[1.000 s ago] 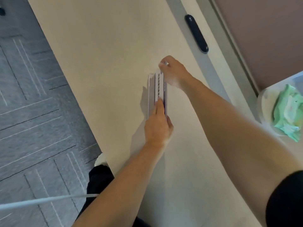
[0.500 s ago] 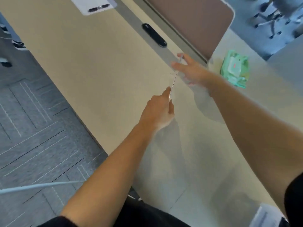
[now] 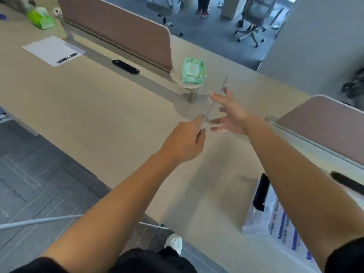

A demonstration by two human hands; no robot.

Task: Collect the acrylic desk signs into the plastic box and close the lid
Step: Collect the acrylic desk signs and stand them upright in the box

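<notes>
Above the desk (image 3: 98, 119), left hand (image 3: 183, 142) pinching acrylic desk sign (image 3: 214, 103), right hand (image 3: 230, 115) spread wide, plastic box (image 3: 254, 223) holding signs.

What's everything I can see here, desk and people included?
Sign: 1, clear, held edge-on above desk.
Box: 1, clear, black latch, lower right, printed signs inside.
Wipes: 1, green, on small round stand.
Paper: 1, white, far left, pen on it.
Grommets: 2, black, in desk.
Dividers: 2, brown.
Chairs: 2, grey, background.
Left hand: pinching sign's near end.
Right hand: open, fingers spread by sign.
</notes>
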